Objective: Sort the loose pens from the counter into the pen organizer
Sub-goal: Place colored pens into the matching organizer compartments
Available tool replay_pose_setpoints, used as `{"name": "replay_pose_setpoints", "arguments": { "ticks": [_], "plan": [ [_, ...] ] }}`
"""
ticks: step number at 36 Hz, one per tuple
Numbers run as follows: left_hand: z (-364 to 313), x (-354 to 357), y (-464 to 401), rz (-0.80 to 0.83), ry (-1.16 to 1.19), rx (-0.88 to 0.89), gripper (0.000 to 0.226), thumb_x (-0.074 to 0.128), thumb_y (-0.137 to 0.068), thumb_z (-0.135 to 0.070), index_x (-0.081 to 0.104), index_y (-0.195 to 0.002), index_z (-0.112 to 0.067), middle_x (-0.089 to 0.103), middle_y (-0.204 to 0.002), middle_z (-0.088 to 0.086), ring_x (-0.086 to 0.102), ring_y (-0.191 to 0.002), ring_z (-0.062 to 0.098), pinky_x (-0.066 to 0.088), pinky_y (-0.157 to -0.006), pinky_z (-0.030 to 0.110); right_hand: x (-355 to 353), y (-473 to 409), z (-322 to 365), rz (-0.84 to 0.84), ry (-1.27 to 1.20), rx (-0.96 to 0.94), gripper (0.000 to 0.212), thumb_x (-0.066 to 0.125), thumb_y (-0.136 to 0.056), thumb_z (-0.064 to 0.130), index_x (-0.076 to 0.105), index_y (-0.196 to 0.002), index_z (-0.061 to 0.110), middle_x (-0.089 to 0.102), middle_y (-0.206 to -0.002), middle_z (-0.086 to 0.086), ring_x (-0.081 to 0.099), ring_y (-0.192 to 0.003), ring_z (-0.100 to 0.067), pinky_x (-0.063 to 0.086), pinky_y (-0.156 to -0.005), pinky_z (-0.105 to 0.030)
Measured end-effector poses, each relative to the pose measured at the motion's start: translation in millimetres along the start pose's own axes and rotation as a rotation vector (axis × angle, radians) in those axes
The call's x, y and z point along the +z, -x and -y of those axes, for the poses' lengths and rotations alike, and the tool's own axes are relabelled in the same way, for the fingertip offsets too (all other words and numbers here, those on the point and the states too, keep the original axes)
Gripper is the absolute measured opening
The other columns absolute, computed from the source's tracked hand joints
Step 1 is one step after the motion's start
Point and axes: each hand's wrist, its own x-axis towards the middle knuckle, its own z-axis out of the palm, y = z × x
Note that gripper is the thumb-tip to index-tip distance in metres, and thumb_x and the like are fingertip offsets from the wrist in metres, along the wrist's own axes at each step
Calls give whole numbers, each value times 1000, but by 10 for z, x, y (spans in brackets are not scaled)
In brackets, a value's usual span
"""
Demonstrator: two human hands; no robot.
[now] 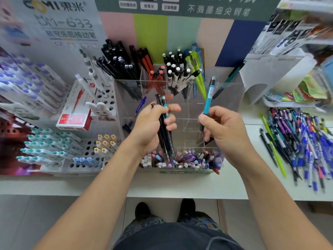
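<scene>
Clearly light and stiff, the teal pen point(209, 98) suits its mid-barrel pinch in the right hand point(221, 127), above the organizer point(225, 98); the left hand point(153, 123) grips a slippery bundle of dark pens point(164, 127).

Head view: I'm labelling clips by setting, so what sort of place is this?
Most likely a stationery shop counter. Printed brand display boards stand behind a clear pen organizer, racks hold rows of identical capped pens, and a pile of loose pens awaits sorting.
</scene>
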Motion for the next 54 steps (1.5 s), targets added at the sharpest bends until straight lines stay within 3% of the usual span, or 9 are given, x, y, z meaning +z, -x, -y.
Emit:
{"name": "replay_pose_setpoints", "arguments": {
  "ticks": [7,12,17,21,29,34,38,44,54],
  "plan": [
    [-150,-29,43,186,-333,-34,52,26,-98,12,41,-142,-11,72,-110,15,46,-60,17,37,-54,27,44,-296,205,69,-2,6,20,70,-89,0,68,-99,17,71,-83,-21,57,-56,-9,51,-54,-23],
    [-241,-16,46,281,-606,-47,63,29,-98,11,33,-151,-23,74,-110,8,53,-66,19,43,-59,29,-51,-386,276,101,-123,59,6,76,-88,11,77,-91,16,71,-74,1,60,-62,-7,45,-51,-18],
    [-208,84,82,399,-714,-106,67,31,-100,10,26,-157,-25,67,-75,0,56,-64,14,46,-65,27,-61,-359,282,210,-75,63,8,74,-89,6,78,-95,8,71,-68,2,59,-55,-3,46,-55,-15],
    [-123,153,42,440,-773,-146,71,38,-99,4,21,-159,-30,68,-96,6,66,-79,23,51,-73,33,-100,-332,251,247,17,98,8,74,-90,5,77,-97,2,65,-58,8,53,-50,0,43,-52,-12],
    [-93,225,0,355,-441,-174,60,25,-97,16,44,-144,-17,70,-125,16,72,-105,38,62,-80,43,-412,-217,328,22,-113,36,9,69,-92,2,72,-91,10,69,-67,2,60,-55,-8,53,-55,-19],
    [-146,196,-92,234,-472,-92,47,27,-91,13,55,-116,-14,68,-85,9,42,-45,16,31,-40,23,-951,-316,542,-384,-196,-177,7,69,-94,6,72,-97,12,71,-76,3,64,-60,-10,57,-64,-22],
    [-185,249,-110,205,-306,-103,34,31,-95,1,58,-94,-19,44,-65,2,21,-41,8,15,-39,16,-1060,-636,571,-538,-9,-290,8,72,-92,14,74,-98,10,70,-79,0,68,-60,-13,60,-65,-29],
    [-200,343,-67,210,-84,-149,42,42,-102,-53,57,-81,-19,35,-62,-2,18,-39,4,14,-35,15,-794,-1022,386,-340,259,-208,6,71,-92,10,71,-90,16,69,-77,-2,67,-61,-7,63,-66,-37],
    [-217,292,-13,135,74,-198,30,40,-101,-27,62,-85,-15,35,-61,-3,22,-40,6,21,-33,17,-841,-1103,371,-339,137,-111,8,74,-91,18,67,-89,15,72,-85,-11,69,-61,-17,62,-65,-36]
  ]
}}
